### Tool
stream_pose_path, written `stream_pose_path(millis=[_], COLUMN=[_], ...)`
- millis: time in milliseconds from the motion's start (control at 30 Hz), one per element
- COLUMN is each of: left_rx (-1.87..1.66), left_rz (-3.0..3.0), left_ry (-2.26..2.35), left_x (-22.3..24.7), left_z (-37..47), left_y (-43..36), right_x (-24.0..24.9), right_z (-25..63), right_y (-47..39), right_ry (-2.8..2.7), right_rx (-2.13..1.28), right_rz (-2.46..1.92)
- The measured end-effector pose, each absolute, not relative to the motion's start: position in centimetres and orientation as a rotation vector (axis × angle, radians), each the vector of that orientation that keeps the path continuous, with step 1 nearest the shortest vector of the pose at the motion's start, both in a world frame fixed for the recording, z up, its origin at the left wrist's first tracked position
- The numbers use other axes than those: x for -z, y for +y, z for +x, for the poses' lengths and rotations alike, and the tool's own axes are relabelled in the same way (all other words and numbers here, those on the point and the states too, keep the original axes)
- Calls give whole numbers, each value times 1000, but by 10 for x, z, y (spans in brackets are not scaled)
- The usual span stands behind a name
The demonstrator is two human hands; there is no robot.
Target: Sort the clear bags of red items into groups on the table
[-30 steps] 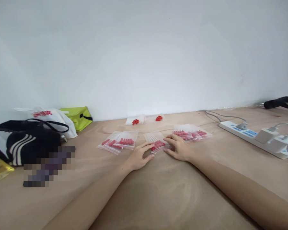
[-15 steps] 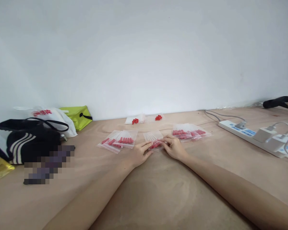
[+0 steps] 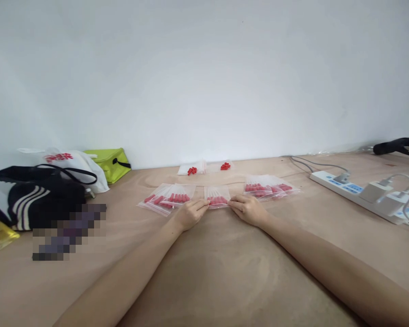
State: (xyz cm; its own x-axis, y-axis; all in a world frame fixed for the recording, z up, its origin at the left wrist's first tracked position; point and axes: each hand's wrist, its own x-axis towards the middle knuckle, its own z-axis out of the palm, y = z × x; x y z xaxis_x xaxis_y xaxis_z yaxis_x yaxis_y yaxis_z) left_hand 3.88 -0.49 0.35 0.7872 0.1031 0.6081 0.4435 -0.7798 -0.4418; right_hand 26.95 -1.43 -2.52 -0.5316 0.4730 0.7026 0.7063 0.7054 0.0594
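A clear zip-lock bag [image 3: 217, 193] with several red, tube-shaped pieces in a row lies on the table between my hands. My left hand [image 3: 190, 214] pinches its near left corner. At the near right corner, my right hand [image 3: 248, 210] grips the same bag with closed fingers. To the left lie overlapping zip-lock bags [image 3: 163, 198] with red pieces in them. More filled bags [image 3: 270, 187] overlap on the right, just beyond my right hand. What exactly the red pieces are is too small to tell.
Farther back, two small piles of red pieces [image 3: 192, 171] [image 3: 225, 166] rest on clear bags by the wall. A white power strip [image 3: 357, 195] with chargers and cables is at right. A black bag [image 3: 49, 200], a white plastic bag [image 3: 97, 175] and a lime-green bag [image 3: 105, 161] stand at left.
My hands have moved slightly apart, out to the bag's near corners. The bag now lies flatter, its red pieces showing in a row. Other items stay where they were.
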Motion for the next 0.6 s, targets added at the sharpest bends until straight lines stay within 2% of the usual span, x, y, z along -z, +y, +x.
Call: stream_pose_path(millis=[100, 200, 600], left_rx=[789, 772, 797], left_rz=[-2378, -2371, -2380], left_ry=[-401, -442, -517], left_x=[-5, -4, -1], left_z=[39, 38, 36], left_y=[-7, -10, -10], right_x=[22, 18, 17], right_z=[271, 271, 267], right_y=[-15, -16, -17], right_ry=[-2263, -2270, -2246], right_rx=[739, 886, 885], right_rz=[-821, -765, -829])
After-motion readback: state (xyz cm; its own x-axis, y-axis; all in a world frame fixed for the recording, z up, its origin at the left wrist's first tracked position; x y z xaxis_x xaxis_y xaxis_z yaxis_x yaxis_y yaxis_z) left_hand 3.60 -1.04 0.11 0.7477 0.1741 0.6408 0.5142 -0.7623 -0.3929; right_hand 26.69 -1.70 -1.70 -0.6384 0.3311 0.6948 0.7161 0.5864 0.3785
